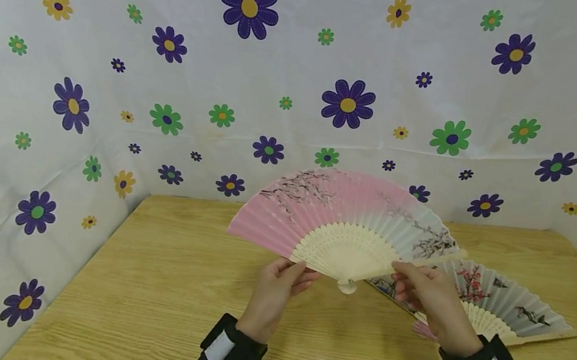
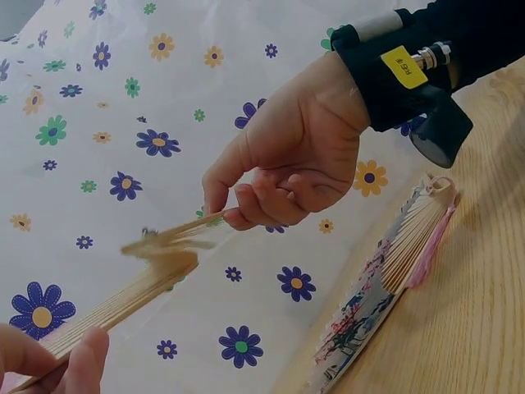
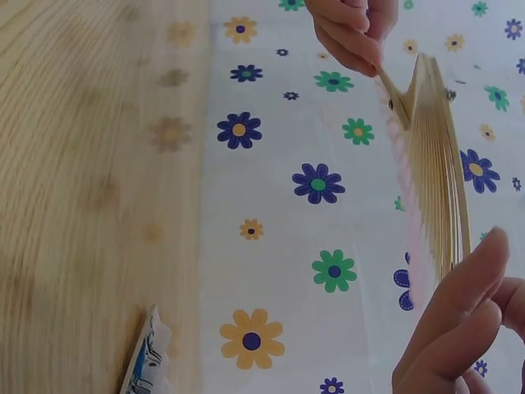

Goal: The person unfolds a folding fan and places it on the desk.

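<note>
A spread folding fan [image 1: 351,248], pink fading to white with dark blossom branches and pale slatted ribs, is held up over the table. My left hand [image 1: 279,287] pinches its left outer rib between thumb and fingers. On the other side, my right hand [image 1: 427,292] grips the right outer rib with thumb and fingertips. The pivot end points down toward me, between the hands. In the left wrist view the fan's ribs [image 2: 123,308] show nearly edge-on. The right wrist view has them [image 3: 439,180] running from the pivot down to my right fingers.
A second spread fan [image 1: 508,306], whitish with red blossoms and birds, lies on the wooden table [image 1: 150,284] at the right, partly behind my right hand. Its pink tassel [image 1: 424,330] shows beside that hand. A flower-printed cloth [image 1: 296,66] walls the back and sides.
</note>
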A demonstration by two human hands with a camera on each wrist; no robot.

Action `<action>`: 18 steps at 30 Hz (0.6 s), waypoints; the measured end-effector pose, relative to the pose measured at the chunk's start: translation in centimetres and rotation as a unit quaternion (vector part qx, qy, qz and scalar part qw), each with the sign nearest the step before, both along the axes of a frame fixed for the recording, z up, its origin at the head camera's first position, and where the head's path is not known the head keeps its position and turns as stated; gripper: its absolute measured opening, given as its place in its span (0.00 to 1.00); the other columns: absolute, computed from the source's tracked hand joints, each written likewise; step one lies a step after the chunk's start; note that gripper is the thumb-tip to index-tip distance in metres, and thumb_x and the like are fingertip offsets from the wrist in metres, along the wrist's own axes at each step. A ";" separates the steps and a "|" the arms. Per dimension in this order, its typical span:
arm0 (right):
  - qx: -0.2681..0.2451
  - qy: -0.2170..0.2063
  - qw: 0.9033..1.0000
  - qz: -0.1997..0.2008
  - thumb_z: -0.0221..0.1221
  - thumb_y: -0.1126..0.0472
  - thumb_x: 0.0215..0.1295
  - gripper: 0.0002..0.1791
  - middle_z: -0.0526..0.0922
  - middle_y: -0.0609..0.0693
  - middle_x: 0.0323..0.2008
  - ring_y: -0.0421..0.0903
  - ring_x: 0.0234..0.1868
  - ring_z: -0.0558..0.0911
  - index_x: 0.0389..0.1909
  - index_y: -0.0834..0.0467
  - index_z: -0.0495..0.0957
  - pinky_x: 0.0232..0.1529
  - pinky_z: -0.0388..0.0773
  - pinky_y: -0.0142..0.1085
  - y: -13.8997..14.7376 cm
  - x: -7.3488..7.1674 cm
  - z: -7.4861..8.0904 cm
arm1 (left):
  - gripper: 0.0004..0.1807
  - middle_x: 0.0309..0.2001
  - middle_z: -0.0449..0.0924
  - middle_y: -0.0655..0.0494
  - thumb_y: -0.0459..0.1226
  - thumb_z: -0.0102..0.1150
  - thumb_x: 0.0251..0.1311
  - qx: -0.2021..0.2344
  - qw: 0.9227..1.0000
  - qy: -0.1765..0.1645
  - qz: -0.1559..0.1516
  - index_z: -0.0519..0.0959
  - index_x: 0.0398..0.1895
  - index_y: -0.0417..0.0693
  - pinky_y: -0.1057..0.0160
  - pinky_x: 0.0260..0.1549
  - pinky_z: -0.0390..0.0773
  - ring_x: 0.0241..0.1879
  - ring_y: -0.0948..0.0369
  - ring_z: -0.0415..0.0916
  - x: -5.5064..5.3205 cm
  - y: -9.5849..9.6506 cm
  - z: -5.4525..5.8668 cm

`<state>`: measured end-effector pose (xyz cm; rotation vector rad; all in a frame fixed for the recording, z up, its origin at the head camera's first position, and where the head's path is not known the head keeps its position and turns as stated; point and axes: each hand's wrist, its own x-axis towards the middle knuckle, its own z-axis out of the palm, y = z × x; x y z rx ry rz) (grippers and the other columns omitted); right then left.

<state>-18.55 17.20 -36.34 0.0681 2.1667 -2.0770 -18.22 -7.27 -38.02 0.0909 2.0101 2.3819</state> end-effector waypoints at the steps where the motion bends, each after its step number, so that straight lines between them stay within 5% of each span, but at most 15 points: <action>1: -0.008 -0.001 1.000 -0.002 0.53 0.56 0.72 0.18 0.78 0.36 0.14 0.34 0.18 0.77 0.20 0.50 0.80 0.17 0.73 0.23 -0.1 0.0 0.0 | 0.12 0.33 0.84 0.52 0.26 0.46 0.71 0.003 1.000 0.001 0.007 0.73 0.49 0.22 0.79 0.33 0.82 0.34 0.68 0.83 0.0 0.0 0.0; 12: -0.082 -0.014 0.997 -0.001 0.54 0.55 0.72 0.20 0.78 0.37 0.16 0.33 0.20 0.75 0.17 0.50 0.78 0.19 0.74 0.21 -0.4 0.1 -0.4 | 0.11 0.30 0.83 0.56 0.25 0.45 0.71 0.026 0.999 -0.003 0.038 0.72 0.48 0.20 0.79 0.32 0.82 0.33 0.68 0.83 -0.2 0.2 -0.2; 18: -0.127 -0.035 0.991 -0.010 0.55 0.57 0.72 0.18 0.79 0.37 0.17 0.32 0.20 0.76 0.19 0.50 0.79 0.19 0.75 0.20 -0.7 0.4 -0.6 | 0.09 0.29 0.80 0.56 0.25 0.45 0.71 0.055 0.995 -0.016 0.080 0.73 0.42 0.23 0.79 0.33 0.82 0.36 0.65 0.84 -0.5 0.1 -0.3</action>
